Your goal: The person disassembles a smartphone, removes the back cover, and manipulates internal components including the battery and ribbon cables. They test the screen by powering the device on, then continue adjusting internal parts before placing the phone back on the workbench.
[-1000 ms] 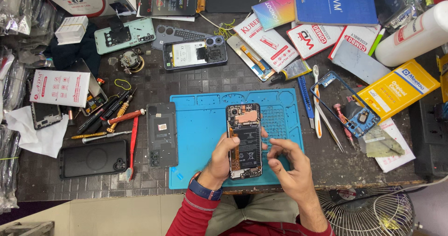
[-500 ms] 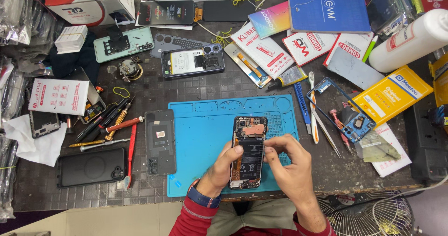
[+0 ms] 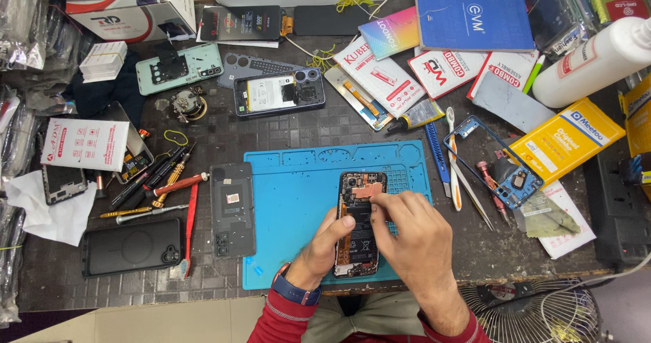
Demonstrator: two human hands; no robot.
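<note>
Your opened phone [image 3: 358, 224] lies face down on the blue work mat [image 3: 298, 207], toward the mat's right half, with its inner boards and battery showing. Your left hand [image 3: 324, 249] grips the phone along its left edge, thumb laid across the lower part of the battery. Your right hand [image 3: 413, 238] rests over the phone's right side, its fingertips [image 3: 377, 198] pinched down at a copper-coloured patch near the phone's top; whether they hold anything small there, you cannot tell from this view.

Just off the mat's left edge a dark back cover [image 3: 232, 209] lies flat. Further left of the mat sit a red-handled screwdriver [image 3: 178, 184], a cluster of other drivers and a black phone case [image 3: 131, 246]. Beyond the mat's top edge another opened phone [image 3: 279, 92] rests with its white battery up. To the right of the mat lie a blue-handled tool [image 3: 437, 157], a pair of tweezers [image 3: 472, 191] and a blue phone frame [image 3: 494, 161]. A white bottle [image 3: 591, 62] lies well to the mat's upper right.
</note>
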